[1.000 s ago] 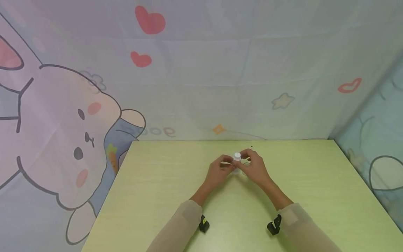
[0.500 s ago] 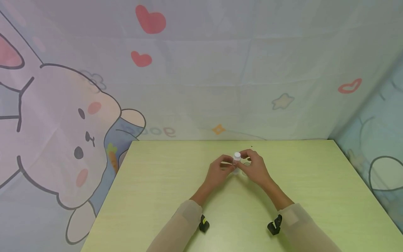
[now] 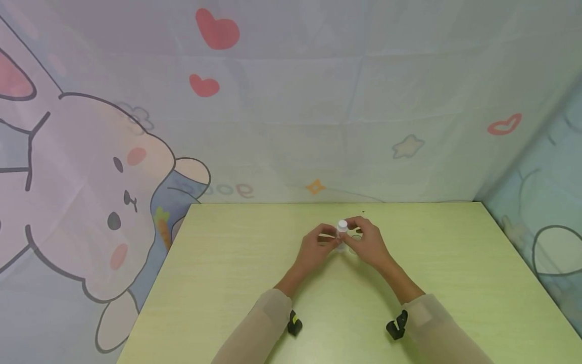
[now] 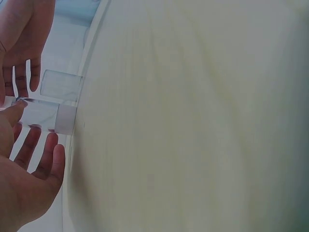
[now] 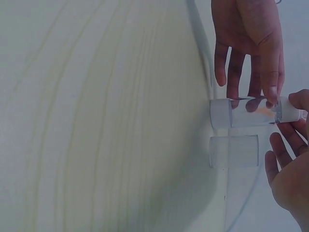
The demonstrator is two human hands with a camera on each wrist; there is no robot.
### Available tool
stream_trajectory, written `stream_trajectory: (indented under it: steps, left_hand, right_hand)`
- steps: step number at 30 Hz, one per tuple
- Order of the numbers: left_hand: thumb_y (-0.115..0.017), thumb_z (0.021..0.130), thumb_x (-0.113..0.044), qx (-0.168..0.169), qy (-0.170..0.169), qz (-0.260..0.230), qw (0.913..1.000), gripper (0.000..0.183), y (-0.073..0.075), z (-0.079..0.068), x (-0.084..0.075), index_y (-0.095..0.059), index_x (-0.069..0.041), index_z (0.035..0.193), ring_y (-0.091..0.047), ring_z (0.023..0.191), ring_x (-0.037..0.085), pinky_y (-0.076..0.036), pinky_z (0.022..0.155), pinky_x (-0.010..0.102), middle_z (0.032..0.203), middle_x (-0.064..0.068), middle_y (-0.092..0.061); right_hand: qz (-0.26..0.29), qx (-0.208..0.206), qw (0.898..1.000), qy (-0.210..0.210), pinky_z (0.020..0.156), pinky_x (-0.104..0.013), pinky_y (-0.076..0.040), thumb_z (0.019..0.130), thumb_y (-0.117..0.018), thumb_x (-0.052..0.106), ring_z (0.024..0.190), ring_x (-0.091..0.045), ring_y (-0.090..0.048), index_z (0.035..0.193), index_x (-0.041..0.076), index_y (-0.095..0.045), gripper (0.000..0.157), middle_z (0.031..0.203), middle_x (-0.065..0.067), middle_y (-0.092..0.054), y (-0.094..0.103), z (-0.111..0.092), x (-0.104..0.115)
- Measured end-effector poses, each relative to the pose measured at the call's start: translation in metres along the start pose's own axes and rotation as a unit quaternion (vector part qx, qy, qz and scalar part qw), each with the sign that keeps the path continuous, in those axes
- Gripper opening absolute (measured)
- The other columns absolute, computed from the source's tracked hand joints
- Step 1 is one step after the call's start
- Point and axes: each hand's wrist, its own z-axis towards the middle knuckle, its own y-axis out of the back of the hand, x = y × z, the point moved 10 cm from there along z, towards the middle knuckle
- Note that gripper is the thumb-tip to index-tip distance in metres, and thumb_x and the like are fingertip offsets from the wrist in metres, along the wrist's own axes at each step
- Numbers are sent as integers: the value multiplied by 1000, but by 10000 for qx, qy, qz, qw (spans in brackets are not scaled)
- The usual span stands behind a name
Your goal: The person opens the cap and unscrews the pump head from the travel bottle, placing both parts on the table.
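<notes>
A small clear bottle [image 5: 246,113] with a white cap [image 3: 342,224] stands upright on the table between both hands. Its lower end looks whitish in the wrist views. My left hand [image 3: 313,247] grips the bottle's body from the left, with the thumb near its shoulder. From the right, my right hand [image 3: 367,245] pinches at the cap, its thumb and fingers on either side. Right beside the bottle, a short clear cup-like piece [image 5: 235,151] stands apart from it, partly hidden behind the right hand in the head view.
The pale yellow-green table [image 3: 254,278] ends at a printed cloth backdrop [image 3: 282,111] behind and at the sides. A tiny dark speck [image 3: 363,211] lies near the table's back edge. Black wrist mounts [image 3: 396,325] jut from the sleeves.
</notes>
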Motion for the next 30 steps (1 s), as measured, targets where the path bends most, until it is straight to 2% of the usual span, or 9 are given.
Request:
stream_trajectory:
  steps: [15, 22, 30]
  left_hand:
    - [-80, 99, -29, 5, 11, 45, 10000, 26, 0, 0, -1, -71, -19, 121, -73, 110, 22, -61, 93, 31, 121, 0, -73]
    - [-79, 99, -30, -8, 30, 53, 10000, 25, 0, 0, 1, -71, -19, 121, -73, 109, 21, -61, 92, 31, 121, -1, -73]
    - [-79, 99, -22, 22, -1, 34, 10000, 23, 0, 1, 2, -71, -19, 121, -73, 110, 23, -61, 93, 31, 121, 0, -73]
  right_hand:
    - [51, 8, 10000, -46, 106, -56, -47, 99, -79, 22, 119, -35, -57, 131, 4, -64, 40, 126, -14, -65, -1, 1, -1]
    - [-132, -24, 9999, -42, 98, -59, -51, 98, -81, 31, 118, -37, -56, 127, 5, -63, 43, 124, -15, -64, -2, 0, -5]
    - [-191, -58, 9998, -31, 96, -58, -51, 99, -79, 29, 116, -35, -57, 124, 8, -63, 37, 121, -13, -65, -2, 0, -5]
